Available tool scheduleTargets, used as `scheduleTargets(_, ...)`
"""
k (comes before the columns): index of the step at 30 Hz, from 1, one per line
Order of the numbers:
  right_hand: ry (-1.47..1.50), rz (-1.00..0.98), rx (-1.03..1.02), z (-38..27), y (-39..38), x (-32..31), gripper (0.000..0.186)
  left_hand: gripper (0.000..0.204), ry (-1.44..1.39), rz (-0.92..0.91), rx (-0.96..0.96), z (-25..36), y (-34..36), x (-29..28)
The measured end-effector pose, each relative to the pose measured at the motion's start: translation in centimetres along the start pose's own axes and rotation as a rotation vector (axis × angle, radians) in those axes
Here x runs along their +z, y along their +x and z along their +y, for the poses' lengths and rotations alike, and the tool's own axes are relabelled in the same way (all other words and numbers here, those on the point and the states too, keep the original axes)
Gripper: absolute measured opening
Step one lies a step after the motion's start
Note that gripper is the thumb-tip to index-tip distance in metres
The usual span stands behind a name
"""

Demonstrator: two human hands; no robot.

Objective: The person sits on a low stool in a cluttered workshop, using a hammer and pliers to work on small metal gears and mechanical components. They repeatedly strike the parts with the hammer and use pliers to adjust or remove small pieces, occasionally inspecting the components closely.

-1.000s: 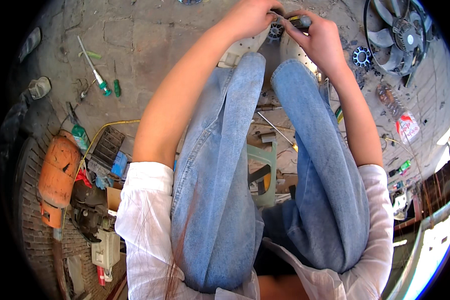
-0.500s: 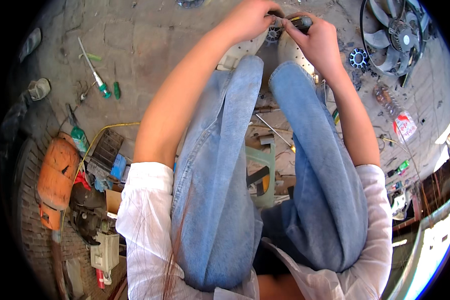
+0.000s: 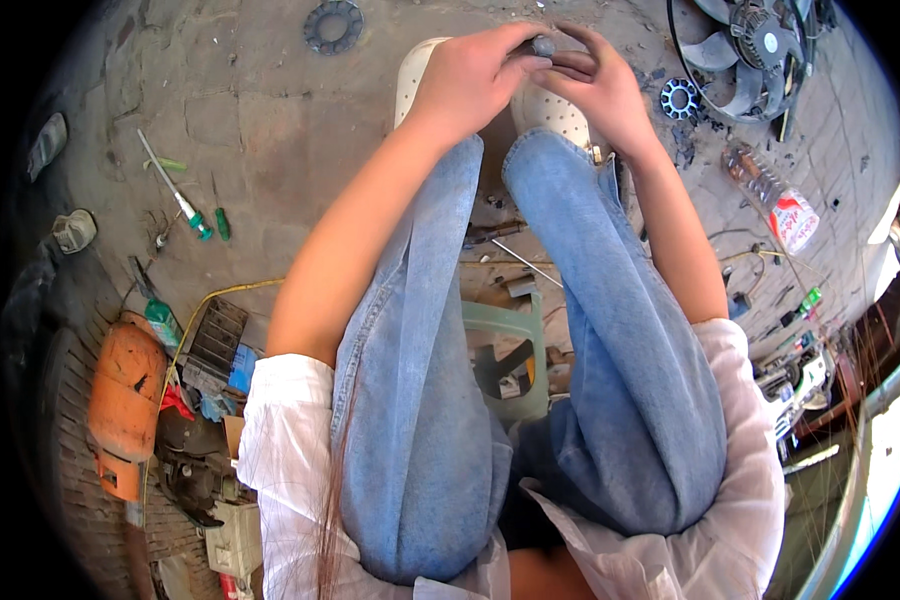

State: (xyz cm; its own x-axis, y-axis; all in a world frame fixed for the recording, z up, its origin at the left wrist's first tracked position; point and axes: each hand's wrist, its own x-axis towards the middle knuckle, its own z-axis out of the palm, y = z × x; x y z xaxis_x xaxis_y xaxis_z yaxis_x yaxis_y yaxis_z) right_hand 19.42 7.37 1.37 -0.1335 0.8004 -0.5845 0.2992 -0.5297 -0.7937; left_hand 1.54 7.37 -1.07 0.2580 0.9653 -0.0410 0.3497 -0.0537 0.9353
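Near the top of the view, between my knees and over my cream perforated clogs [image 3: 560, 120], my left hand [image 3: 470, 85] has its thumb and fingers closed on a small dark grey part [image 3: 543, 46] with a rounded end. My right hand [image 3: 600, 85] meets it from the other side, fingers curled around the same part, whose full shape is hidden by the fingers. Right of the hands lie a black slotted ring [image 3: 679, 98] and a fan assembly [image 3: 735, 70]; a flat dark ring [image 3: 332, 27] lies up and to the left.
Around my green plastic stool [image 3: 530, 370] are a long white-and-green tool [image 3: 175, 185], a green screwdriver [image 3: 221, 223], an orange cylinder [image 3: 125, 400], a yellow hose [image 3: 232, 287], a green bottle [image 3: 162, 322], a clear plastic bottle [image 3: 775, 200] and assorted scattered parts.
My hands have shifted and turned; the yellow-marked tool seen in my right hand earlier no longer shows. The view has swung slightly, so floor objects appear further left, and more of the clogs shows.
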Motion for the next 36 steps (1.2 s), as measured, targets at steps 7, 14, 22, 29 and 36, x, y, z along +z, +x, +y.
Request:
scheduleTargets(7,-0.462,0.499,0.22,14.5,-8.5,-8.9,0.043,0.03,0.083,-0.062,-0.019,0.3,0.6,-0.1)
scheduleTargets(14,-1.018,0.172,0.106,20.1,-10.2,-9.0,0.048,0.03,0.061,-0.086,-0.021,0.5,1.0,-0.4)
scheduleTargets(22,-0.668,0.328,0.131,18.8,-13.3,-8.5,0.035,0.03,-0.012,-0.05,0.001,0.4,1.0,-0.1)
scheduleTargets(29,-0.826,0.264,0.325,12.3,-14.1,-7.6,0.045,0.031,0.008,-0.073,-0.028,-0.1,0.7,0.0)
scheduleTargets(36,0.258,0.15,0.618,8.8,-15.7,-8.3,0.043,0.029,0.027,-0.071,-0.028,-0.4,0.4,0.1)
